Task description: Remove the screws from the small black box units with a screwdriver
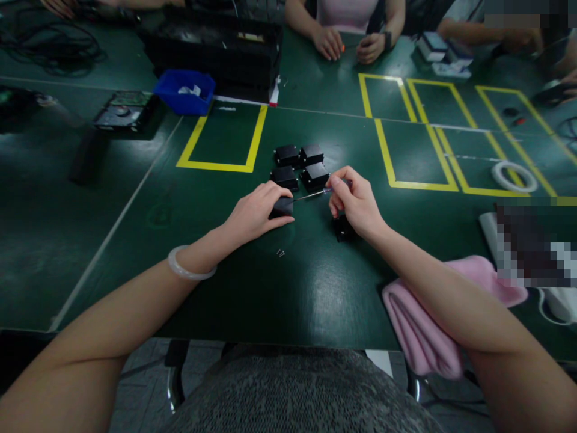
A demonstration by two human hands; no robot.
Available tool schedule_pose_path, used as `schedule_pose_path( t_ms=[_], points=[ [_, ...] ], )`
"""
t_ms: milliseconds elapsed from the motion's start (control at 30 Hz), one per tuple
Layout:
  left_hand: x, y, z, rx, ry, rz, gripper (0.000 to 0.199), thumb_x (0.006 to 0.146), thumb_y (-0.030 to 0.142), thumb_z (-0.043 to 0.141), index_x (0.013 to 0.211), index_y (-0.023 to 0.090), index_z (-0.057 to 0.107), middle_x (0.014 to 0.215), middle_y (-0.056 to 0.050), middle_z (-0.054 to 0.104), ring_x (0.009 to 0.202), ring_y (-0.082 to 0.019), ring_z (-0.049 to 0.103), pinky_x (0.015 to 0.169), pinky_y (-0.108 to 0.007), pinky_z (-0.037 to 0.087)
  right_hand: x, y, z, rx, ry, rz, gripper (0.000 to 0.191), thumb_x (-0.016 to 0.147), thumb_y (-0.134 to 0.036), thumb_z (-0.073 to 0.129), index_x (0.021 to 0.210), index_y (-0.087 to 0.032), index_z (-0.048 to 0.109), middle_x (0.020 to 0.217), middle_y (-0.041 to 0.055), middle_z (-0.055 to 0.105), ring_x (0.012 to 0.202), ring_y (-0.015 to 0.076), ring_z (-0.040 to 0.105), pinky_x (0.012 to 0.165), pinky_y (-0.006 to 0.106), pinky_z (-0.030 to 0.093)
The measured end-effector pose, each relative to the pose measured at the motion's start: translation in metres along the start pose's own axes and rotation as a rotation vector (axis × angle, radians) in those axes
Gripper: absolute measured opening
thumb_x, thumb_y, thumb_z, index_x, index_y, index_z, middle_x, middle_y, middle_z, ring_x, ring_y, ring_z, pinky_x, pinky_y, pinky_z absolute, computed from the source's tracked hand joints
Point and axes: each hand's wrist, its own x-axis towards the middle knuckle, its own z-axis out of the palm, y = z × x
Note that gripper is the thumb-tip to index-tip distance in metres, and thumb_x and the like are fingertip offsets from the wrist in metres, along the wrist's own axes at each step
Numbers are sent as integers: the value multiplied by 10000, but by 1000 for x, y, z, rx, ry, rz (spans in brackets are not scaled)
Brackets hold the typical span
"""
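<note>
My left hand point(256, 211) grips a small black box point(282, 207) against the table, thumb and fingers on either side. In my right hand point(354, 201) is a thin screwdriver point(313, 194), its shaft pointing left with the tip at the box's right side. Just beyond stand several similar black boxes point(315, 174) in a close group. A black part point(343, 228) lies under my right hand, partly hidden by it. A few small screws point(280, 253) lie on the table nearer to me.
A blue bin point(186, 92) and a large black case point(216, 54) stand at the back left. Yellow tape outlines point(424, 185) mark the green table. A pink cloth point(424, 325) hangs over the right front edge. Other people's hands point(328, 43) rest across the table.
</note>
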Motion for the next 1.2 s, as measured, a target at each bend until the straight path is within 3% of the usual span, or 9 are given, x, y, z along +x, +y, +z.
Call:
schedule_pose_path(
  t_ms=[233,467,700,900,1200],
  points=[
    [1,0,0,-4,-8,-10,415,937,411,705,1255,188,562,1271,-120,630,1135,-297,614,891,-416,530,-1,1,-1,-31,22,33,328,967,-534,659,916,-254,495,527,-97,498,383,96,490,377,223,368],
    [1,0,0,-9,-6,-9,410,932,415,709,1244,193,563,1270,-118,632,1135,-300,616,890,-418,528,0,0,-1,-20,-11,5,370,972,-582,634,868,-245,521,463,-114,371,371,95,457,395,232,374],
    [1,1,0,-28,-8,-13,401,934,427,699,1234,200,560,1260,-114,632,1129,-296,616,898,-420,528,-1,0,0,-29,23,40,299,969,-499,669,910,-254,508,521,-95,503,383,98,485,377,233,368],
    [1,1,0,-23,-8,-9,407,932,419,701,1239,193,559,1269,-122,631,1139,-303,614,910,-432,532,-1,-1,0,-16,14,17,375,965,-579,641,860,-243,514,466,-117,385,368,92,465,388,230,361],
    [1,2,-2,-22,-17,-20,406,938,428,686,1249,201,556,1255,-116,625,1143,-302,605,900,-425,531,-1,-2,0,-46,14,32,385,950,-612,647,897,-260,500,521,-94,473,399,102,485,394,240,376]
  ],
)
